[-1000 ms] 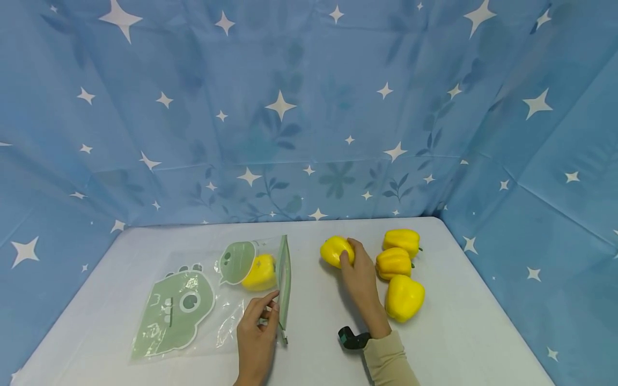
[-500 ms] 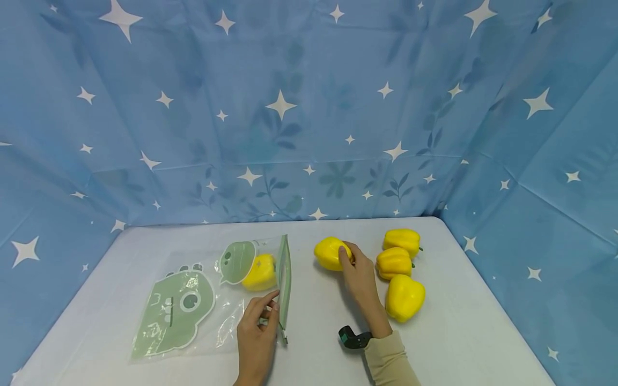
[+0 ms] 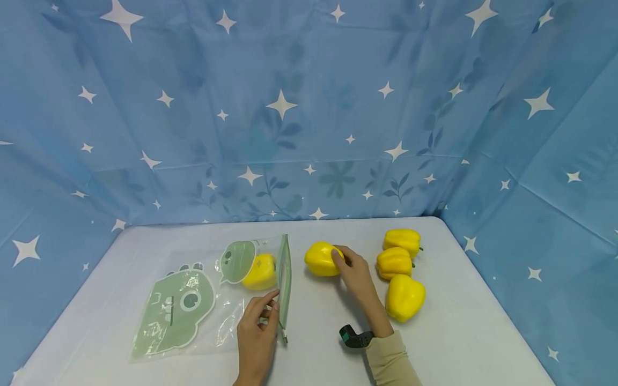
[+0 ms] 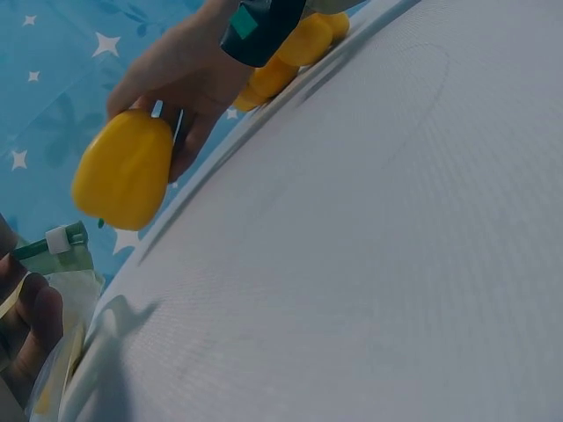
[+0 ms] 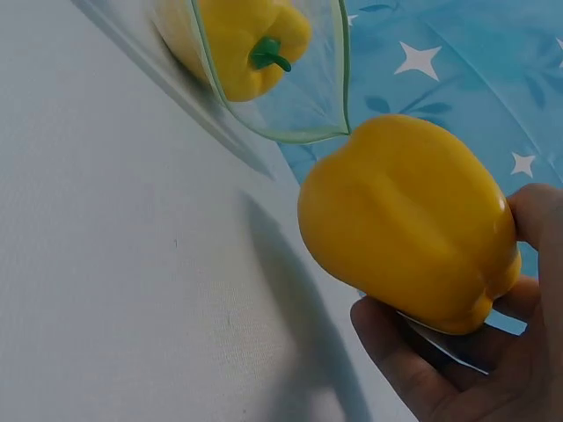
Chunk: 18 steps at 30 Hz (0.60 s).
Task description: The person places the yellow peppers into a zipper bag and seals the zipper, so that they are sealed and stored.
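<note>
My right hand (image 3: 358,276) grips a yellow bell pepper (image 3: 318,260) by one end, fingers and thumb around it. The right wrist view shows this pepper (image 5: 409,224) raised over the table, its shadow apart from it. My left hand (image 3: 256,335) pinches the green-edged mouth of a clear zip bag (image 3: 232,321) with a green dinosaur print. Inside the bag, near the mouth, lies another yellow bell pepper (image 3: 259,276), its green stem (image 5: 268,54) facing the opening. The bag's mouth (image 5: 343,70) stands parted toward the held pepper. A white slider (image 4: 58,239) sits on the green zip strip.
Three yellow bell peppers, a far one (image 3: 402,242), a middle one (image 3: 394,263) and a near one (image 3: 404,298), lie in a row at the right. A black wrist camera (image 3: 354,338) is strapped to the right wrist. Blue star-patterned cloth (image 3: 309,107) surrounds the white table (image 3: 463,332).
My right hand has moved the held bell pepper left and slightly nearer, toward the bag's mouth. The left hand and the bag have stayed in place.
</note>
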Each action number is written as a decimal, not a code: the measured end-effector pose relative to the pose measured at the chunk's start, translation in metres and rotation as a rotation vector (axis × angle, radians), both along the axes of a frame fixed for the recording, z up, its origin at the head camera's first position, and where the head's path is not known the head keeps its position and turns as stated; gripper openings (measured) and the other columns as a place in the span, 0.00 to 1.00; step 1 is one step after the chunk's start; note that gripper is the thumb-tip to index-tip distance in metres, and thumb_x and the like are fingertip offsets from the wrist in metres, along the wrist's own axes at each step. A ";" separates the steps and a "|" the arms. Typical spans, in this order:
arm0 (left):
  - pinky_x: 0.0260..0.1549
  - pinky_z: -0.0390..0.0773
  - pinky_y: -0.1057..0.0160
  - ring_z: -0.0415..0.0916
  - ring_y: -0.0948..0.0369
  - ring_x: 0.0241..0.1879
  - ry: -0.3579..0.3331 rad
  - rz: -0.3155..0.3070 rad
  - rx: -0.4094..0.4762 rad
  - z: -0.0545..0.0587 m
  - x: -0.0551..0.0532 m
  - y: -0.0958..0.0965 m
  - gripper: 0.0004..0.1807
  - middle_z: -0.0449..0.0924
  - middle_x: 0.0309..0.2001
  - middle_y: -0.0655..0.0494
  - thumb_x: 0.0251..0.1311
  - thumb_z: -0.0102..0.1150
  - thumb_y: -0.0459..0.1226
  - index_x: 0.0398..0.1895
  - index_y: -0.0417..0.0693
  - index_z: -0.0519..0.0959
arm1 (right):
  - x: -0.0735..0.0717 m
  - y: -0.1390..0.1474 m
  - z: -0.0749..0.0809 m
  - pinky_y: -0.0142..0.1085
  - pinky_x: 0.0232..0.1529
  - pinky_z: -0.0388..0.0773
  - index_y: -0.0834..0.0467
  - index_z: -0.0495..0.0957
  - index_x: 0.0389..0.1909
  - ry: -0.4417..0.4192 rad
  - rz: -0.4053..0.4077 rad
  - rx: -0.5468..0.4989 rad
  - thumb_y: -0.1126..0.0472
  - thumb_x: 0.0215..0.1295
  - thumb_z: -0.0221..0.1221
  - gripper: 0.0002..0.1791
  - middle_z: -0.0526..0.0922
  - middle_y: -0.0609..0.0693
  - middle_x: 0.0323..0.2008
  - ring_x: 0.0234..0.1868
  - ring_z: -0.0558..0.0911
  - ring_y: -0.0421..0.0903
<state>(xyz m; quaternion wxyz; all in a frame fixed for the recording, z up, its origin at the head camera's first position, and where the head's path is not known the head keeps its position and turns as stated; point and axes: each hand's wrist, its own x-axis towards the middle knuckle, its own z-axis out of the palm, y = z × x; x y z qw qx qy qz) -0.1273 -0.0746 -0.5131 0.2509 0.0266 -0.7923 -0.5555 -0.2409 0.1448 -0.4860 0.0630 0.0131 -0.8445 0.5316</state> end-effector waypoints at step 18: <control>0.24 0.78 0.73 0.76 0.72 0.31 -0.016 0.002 -0.010 0.002 0.001 0.000 0.17 0.82 0.38 0.60 0.63 0.67 0.26 0.53 0.50 0.87 | 0.006 -0.018 -0.001 0.52 0.69 0.76 0.51 0.82 0.63 -0.017 0.306 -0.018 0.47 0.79 0.56 0.20 0.85 0.51 0.62 0.63 0.82 0.50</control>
